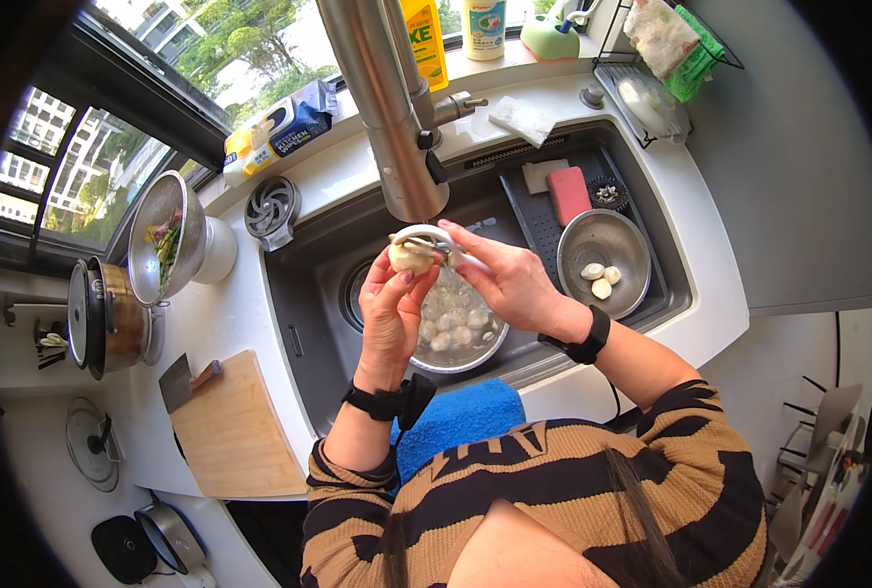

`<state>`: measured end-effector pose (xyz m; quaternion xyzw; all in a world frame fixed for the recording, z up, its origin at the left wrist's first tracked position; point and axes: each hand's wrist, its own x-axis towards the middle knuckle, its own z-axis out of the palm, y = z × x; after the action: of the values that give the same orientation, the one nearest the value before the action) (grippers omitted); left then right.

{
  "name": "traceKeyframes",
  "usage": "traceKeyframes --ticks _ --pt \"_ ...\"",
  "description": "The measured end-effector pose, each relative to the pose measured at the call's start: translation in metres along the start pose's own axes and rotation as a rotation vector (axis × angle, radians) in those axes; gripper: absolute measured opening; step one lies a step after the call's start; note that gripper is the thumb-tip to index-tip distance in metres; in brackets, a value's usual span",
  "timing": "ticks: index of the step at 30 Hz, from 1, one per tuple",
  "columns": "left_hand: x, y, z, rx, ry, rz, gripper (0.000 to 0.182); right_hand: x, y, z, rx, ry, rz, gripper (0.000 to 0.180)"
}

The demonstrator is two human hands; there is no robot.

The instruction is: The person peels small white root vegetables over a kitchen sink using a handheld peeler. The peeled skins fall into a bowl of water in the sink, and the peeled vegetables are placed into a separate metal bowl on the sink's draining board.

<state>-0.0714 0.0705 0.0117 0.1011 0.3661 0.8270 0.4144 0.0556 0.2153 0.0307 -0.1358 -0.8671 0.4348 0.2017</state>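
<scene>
My left hand (393, 312) grips a pale, round peeled vegetable (409, 259), possibly a water chestnut, under the faucet's spout. In my right hand (520, 283) is a peeler (472, 263) with a white handle; its blade is against or very close to the vegetable. Below both hands a metal bowl (456, 367) stands in the sink, holding bubbly water and several whitish round vegetables (459, 331). To the right, a metal bowl (579, 239) contains three pale peeled pieces (602, 288). My fingers hide part of the peeler.
The metal faucet (399, 125) hangs over the dark sink (311, 294). At left are a wooden cutting board (237, 434), a cleaver (178, 384) and a tilted colander (186, 250) of vegetable scraps. A pink sponge (569, 195) lies at right. A blue towel (465, 419) drapes the front edge.
</scene>
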Motion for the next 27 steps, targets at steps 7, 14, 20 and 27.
traceKeyframes --ticks 7,14,20,27 --pt "0.0 -0.002 0.0 -0.002 0.009 -0.052 0.04 -0.004 0.007 -0.001 0.1 0.041 0.08 0.051" --pt "-0.002 -0.006 -0.002 0.189 -0.003 -0.02 0.043 -0.013 0.009 -0.007 0.004 0.007 -0.06 0.05" --pt "-0.005 0.001 -0.007 0.152 -0.041 0.005 0.043 -0.008 0.031 -0.016 0.037 -0.063 0.262 0.041" --pt "-0.004 -0.005 -0.005 0.17 0.026 -0.063 0.039 -0.009 0.002 -0.017 0.105 0.027 -0.192 0.034"
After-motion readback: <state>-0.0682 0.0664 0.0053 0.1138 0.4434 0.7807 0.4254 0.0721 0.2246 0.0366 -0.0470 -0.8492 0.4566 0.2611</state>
